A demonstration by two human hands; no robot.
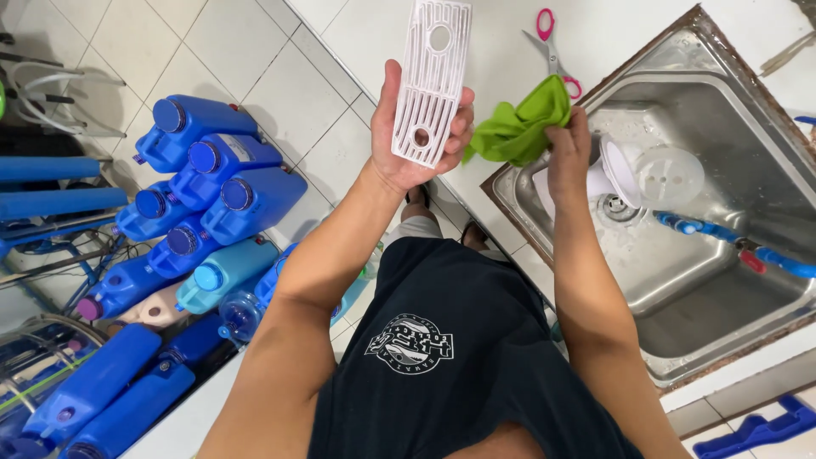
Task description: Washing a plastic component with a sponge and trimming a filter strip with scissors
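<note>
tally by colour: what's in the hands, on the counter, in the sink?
White: 3 – slotted grille in left hand, funnel-like part, clear-white round lid in sink
Green: 1 – cloth in right hand
Pink: 1 – scissors on counter
Blue: 1 – hose in sink
Total: 6

Bright, even, diffuse lighting throughout, apparently from overhead. Soft, short shadows only, beneath the stacked blue plastic jugs on the floor. Broad pale glare on the brushed stainless-steel sink basin and mild sheen on the white glazed floor tiles. Strong wide-angle distortion, with tile lines bowed toward the edges. Sharp focus centrally; slight softness at the corners.
</note>
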